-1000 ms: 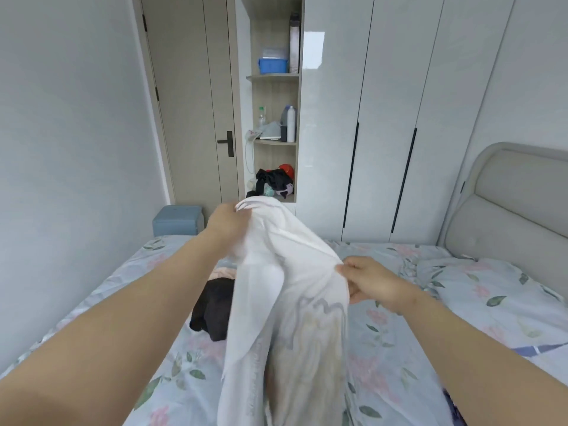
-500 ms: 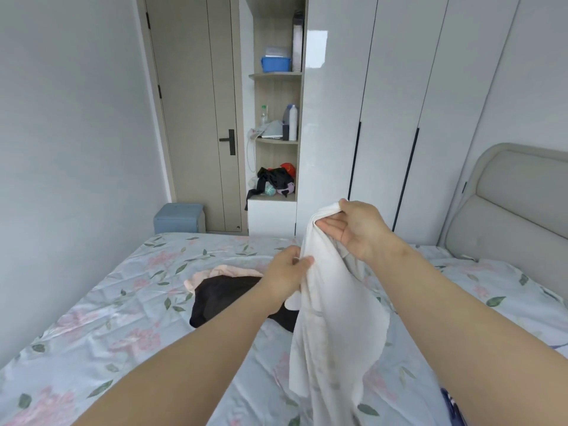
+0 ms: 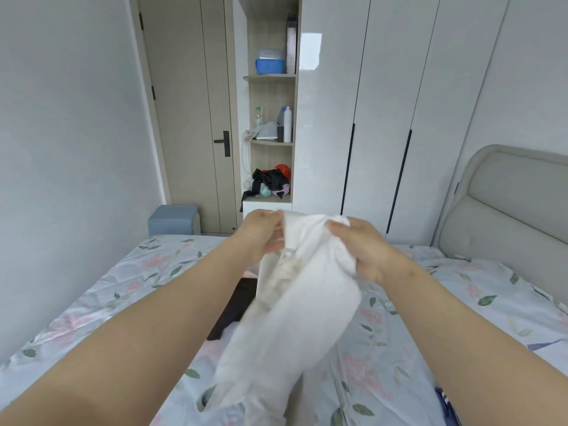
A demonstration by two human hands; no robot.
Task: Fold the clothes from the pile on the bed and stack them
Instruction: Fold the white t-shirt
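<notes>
I hold a white garment (image 3: 295, 318) up over the bed (image 3: 101, 302), and it hangs down, bunched and blurred, toward me. My left hand (image 3: 261, 233) pinches its top edge on the left. My right hand (image 3: 359, 247) grips the top edge on the right, fingers curled into the cloth. The two hands are close together. Behind the garment a black piece of clothing (image 3: 233, 312) lies on the floral sheet, mostly hidden by the white cloth and my left arm.
A padded headboard (image 3: 504, 210) stands at the right. White wardrobe doors (image 3: 384, 118) and an open shelf unit (image 3: 270, 139) with bottles and clothes face me. A blue stool (image 3: 173, 219) sits by the door. A dark blue item (image 3: 445, 404) shows at the lower right.
My left hand has risen to the garment's top edge and my right hand has dropped a little; both now hold the top at the same height, close together. The cloth swings.
</notes>
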